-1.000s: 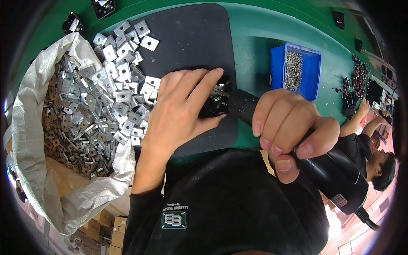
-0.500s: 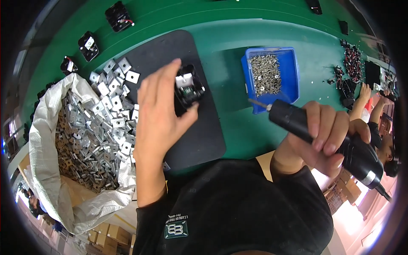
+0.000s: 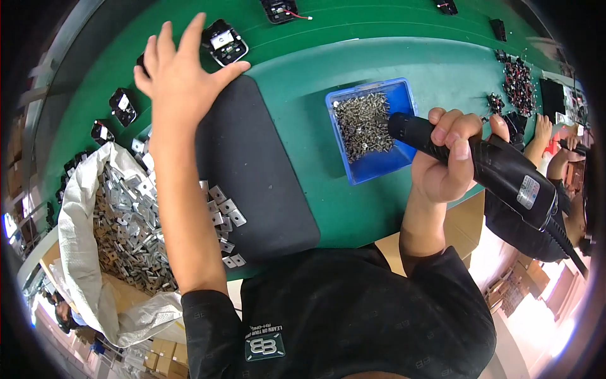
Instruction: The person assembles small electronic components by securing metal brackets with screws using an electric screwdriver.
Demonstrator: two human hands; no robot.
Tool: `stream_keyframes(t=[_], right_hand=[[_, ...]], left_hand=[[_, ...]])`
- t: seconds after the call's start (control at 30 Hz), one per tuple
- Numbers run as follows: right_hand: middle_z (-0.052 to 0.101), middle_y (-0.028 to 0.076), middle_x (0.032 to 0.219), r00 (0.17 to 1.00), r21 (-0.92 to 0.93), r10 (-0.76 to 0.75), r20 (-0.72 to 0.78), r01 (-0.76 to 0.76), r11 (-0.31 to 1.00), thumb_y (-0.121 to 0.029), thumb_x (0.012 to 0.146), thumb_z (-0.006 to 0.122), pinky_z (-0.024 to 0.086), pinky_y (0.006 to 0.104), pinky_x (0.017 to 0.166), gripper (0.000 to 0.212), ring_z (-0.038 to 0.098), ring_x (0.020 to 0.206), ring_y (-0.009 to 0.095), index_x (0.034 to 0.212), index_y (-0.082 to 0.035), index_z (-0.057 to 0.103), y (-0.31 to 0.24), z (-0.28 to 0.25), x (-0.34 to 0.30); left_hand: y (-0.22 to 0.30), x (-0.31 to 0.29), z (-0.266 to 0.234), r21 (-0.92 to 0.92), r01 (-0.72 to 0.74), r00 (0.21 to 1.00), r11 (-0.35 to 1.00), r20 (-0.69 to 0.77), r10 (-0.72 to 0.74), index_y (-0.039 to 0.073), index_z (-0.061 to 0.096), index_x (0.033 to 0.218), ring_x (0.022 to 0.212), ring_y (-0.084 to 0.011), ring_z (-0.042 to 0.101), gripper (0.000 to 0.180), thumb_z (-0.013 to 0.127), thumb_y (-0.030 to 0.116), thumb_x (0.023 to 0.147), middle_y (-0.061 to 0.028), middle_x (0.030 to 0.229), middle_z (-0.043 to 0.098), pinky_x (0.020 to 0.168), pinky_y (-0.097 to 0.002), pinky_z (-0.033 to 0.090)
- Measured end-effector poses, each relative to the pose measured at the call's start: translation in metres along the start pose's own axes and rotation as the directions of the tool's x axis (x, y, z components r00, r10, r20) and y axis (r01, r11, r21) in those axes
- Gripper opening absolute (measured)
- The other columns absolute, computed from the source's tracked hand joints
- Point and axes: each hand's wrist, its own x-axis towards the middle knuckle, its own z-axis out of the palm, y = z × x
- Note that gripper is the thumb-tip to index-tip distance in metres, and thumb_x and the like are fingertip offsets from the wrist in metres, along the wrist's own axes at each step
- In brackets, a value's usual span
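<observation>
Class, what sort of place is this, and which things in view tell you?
Probably an assembly workshop: a blue bin of screws, a white sack of metal plates, and a corded black tool in the right hand.

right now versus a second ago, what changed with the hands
The left hand moved forward past the black mat and opened, apparently letting go of the black housing now beside it. The right hand swung the electric screwdriver away from the housing to the blue screw bin, still gripping it.

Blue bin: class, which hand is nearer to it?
Right. The right hand is just right of the blue bin; the left hand is farther off, to its upper left.
</observation>
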Motion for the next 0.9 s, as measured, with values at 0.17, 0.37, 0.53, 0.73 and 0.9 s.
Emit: stream_keyframes(t=[0.17, 0.37, 0.53, 0.73, 0.9], right_hand=[[0.057, 0.005, 0.077, 1.0, 0.028, -0.018, -0.017, 0.018, 0.999, -0.004, 0.083, 0.067, 0.052, 0.044, 0.078, 0.059, 0.057, 0.067, 0.017, 0.134, -0.007, 0.039, 0.007, 0.008, 0.005], [0.051, 0.004, 0.082, 0.992, -0.066, -0.031, 0.124, 0.04, 0.997, -0.008, 0.086, 0.055, 0.042, 0.0425, 0.078, 0.054, 0.049, 0.073, 0.016, 0.137, -0.01, 0.036, 0.012, 0.005, 0.004], [0.055, 0.004, 0.076, 0.998, 0.058, -0.046, 0.046, 0.043, 0.997, -0.007, 0.083, 0.065, 0.051, 0.0434, 0.076, 0.058, 0.056, 0.066, 0.017, 0.134, -0.007, 0.039, 0.007, 0.01, 0.003], [0.05, 0.002, 0.078, 0.996, 0.111, 0.015, 0.084, -0.024, 0.993, -0.01, 0.085, 0.059, 0.046, 0.0407, 0.077, 0.057, 0.05, 0.068, 0.016, 0.138, -0.014, 0.038, -0.008, -0.004, 0.002], [0.051, 0.001, 0.081, 0.983, 0.115, 0.073, 0.168, -0.093, 0.989, -0.013, 0.085, 0.058, 0.038, 0.0362, 0.078, 0.048, 0.047, 0.073, 0.013, 0.132, -0.017, 0.047, -0.02, -0.013, 0.001]], left_hand=[[-0.044, 0.009, -0.008, -0.066, 0.22, 0.975, 0.973, 0.004, -0.22, 0.017, 0.05, 0.139, 0.132, -0.0406, 0.041, 0.077, 0.067, 0.06, 0.076, -0.0241, 0.14, 0.047, 0.105, -0.059, 0.03], [-0.072, -0.001, 0.01, -0.081, 0.279, 0.952, 0.957, 0.151, -0.265, 0.008, 0.05, 0.137, 0.114, -0.0409, 0.057, 0.063, 0.064, 0.034, 0.082, -0.026, 0.123, 0.058, 0.097, -0.0505, 0.044], [-0.06, -0.003, -0.011, -0.194, 0.346, 0.937, 0.918, 0.122, -0.327, 0.005, 0.055, 0.13, 0.104, -0.0391, 0.061, 0.056, 0.066, 0.022, 0.078, -0.0245, 0.116, 0.061, 0.091, -0.0456, 0.048], [0.0, -0.042, -0.087, -0.491, 0.359, 0.932, 0.794, 0.148, -0.33, 0.004, 0.06, 0.123, 0.095, -0.0292, 0.063, 0.051, 0.068, 0.013, 0.074, -0.0183, 0.108, 0.064, 0.085, -0.0357, 0.049], [0.048, -0.094, -0.104, -0.503, 0.404, 0.889, 0.764, 0.411, -0.199, 0.006, 0.053, 0.129, 0.096, -0.0359, 0.058, 0.06, 0.071, 0.008, 0.072, -0.0192, 0.11, 0.056, 0.083, -0.0416, 0.05]])
